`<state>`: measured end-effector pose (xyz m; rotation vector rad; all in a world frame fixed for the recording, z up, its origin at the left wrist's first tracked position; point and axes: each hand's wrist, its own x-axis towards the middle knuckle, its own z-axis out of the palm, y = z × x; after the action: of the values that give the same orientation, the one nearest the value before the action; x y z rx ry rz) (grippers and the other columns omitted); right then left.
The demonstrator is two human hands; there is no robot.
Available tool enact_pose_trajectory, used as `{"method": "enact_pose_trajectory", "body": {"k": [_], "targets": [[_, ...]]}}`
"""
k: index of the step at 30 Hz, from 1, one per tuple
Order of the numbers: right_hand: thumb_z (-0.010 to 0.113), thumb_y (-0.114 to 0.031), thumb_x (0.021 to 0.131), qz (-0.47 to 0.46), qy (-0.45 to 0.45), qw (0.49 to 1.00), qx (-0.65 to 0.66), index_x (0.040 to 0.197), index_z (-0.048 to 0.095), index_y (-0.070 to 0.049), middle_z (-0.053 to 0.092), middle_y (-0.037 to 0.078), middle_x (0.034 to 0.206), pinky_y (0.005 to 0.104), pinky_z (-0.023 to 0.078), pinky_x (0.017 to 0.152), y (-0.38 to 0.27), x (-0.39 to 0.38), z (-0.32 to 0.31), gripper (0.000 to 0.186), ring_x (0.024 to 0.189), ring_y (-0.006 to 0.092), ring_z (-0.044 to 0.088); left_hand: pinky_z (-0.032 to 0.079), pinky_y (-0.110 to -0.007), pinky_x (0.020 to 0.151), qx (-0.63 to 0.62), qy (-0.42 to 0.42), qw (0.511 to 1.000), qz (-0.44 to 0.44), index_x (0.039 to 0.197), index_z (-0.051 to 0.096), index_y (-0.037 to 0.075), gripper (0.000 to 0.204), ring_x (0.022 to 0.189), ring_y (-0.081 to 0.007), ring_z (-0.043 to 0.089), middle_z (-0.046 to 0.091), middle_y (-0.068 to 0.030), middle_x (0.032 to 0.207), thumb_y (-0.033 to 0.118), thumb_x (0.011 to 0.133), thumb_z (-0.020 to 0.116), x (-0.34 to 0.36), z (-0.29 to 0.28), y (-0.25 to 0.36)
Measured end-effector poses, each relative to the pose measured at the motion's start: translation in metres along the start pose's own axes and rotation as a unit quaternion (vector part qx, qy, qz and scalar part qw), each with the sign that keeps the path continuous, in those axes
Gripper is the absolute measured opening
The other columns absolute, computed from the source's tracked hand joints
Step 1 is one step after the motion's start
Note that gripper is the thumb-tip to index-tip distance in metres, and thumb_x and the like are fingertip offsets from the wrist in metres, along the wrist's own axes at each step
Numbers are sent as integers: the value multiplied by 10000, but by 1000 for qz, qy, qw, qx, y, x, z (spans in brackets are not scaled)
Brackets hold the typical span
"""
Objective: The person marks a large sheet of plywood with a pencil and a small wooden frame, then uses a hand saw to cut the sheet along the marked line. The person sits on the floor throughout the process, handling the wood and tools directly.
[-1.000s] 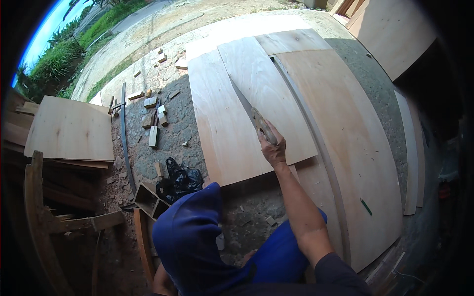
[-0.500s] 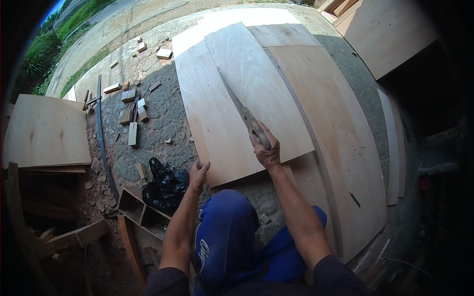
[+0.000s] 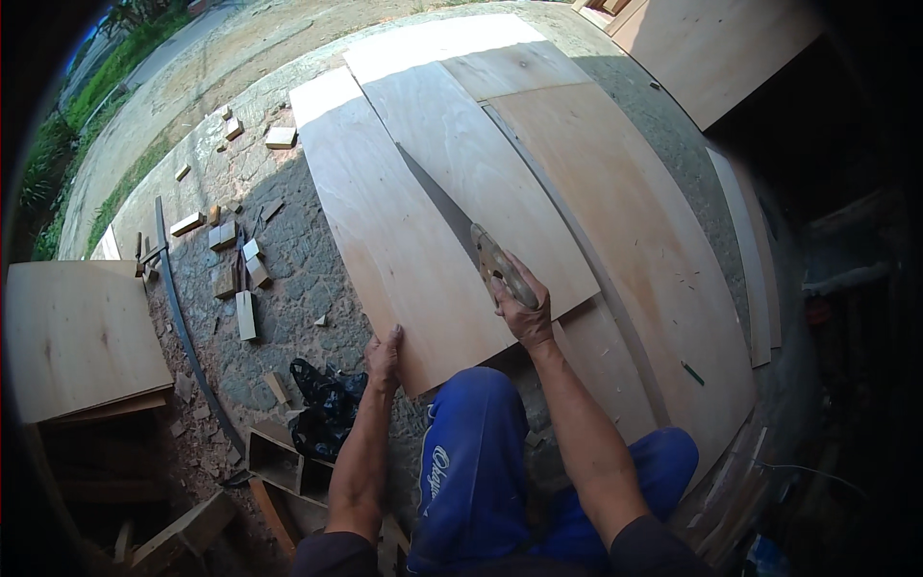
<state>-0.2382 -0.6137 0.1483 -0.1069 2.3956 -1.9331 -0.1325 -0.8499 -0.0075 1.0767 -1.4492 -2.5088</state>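
My right hand (image 3: pixel 525 310) is wrapped round the wooden handle of a handsaw (image 3: pixel 437 195). Its long tapering blade lies low along the gap between two pale plywood pieces. My left hand (image 3: pixel 383 360) grips the near left edge of the left plywood piece (image 3: pixel 385 231), thumb on top and the other fingers mostly hidden below. To the right of the blade, the other plywood piece (image 3: pixel 481 183) reaches to just past my right hand. Beyond the blade's tip, the gap runs on as a thin dark line to the far end.
A larger plywood sheet (image 3: pixel 635 240) lies under and right of these, with a green pencil (image 3: pixel 692 373) on it. At left are wood offcuts (image 3: pixel 247 315), a long dark bar clamp (image 3: pixel 183 308), a black plastic bag (image 3: pixel 322 409) and stacked plywood (image 3: pixel 87 337). My blue-trousered knee (image 3: pixel 476 413) is near the sheet's edge.
More of the saw blade shows above the plywood, and the handle sits nearer to me. My left hand has taken a thumb-on-top grip on the plywood edge. The whole view has shifted.
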Motion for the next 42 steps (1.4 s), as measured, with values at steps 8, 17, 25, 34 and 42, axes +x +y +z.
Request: {"method": "enact_pose_trajectory", "body": {"k": [8,17,25,34,42], "targets": [[718,-237,924,-16,6,1000,-15,1394,552,-19,725,132,1049,299,562,731,2,18,1,543,799,153,675,575,-364,776,-22,-29,999,4,1183,634,-34,288,855,-223,694,713,-132,1053,168,979,660,11,11,18],[710,-161,901,-13,15,1000,-16,1394,567,-55,716,192,1167,332,537,923,-11,39,11,524,1064,231,697,606,-432,780,194,-46,969,-144,1200,632,-50,412,890,-296,719,703,-169,1100,271,951,698,39,13,67],[706,-163,915,-61,23,998,-23,1383,564,-24,711,187,1169,333,534,919,10,39,21,509,1063,234,694,603,-422,786,210,-49,963,-164,1228,634,16,400,891,-277,714,705,-141,1136,333,984,652,41,3,73],[702,-152,911,-59,29,998,1,1379,562,-18,714,186,1144,326,537,889,-9,40,42,506,1018,226,697,547,-375,737,133,112,985,-19,1118,670,-31,338,823,-233,686,725,-126,981,252,932,681,40,8,59],[670,-161,940,1,7,999,38,1418,548,-64,644,17,805,254,470,505,-20,58,45,502,554,83,525,518,-347,726,149,123,981,35,1056,704,-39,364,806,-200,673,728,-116,941,285,890,692,69,11,60]]}}
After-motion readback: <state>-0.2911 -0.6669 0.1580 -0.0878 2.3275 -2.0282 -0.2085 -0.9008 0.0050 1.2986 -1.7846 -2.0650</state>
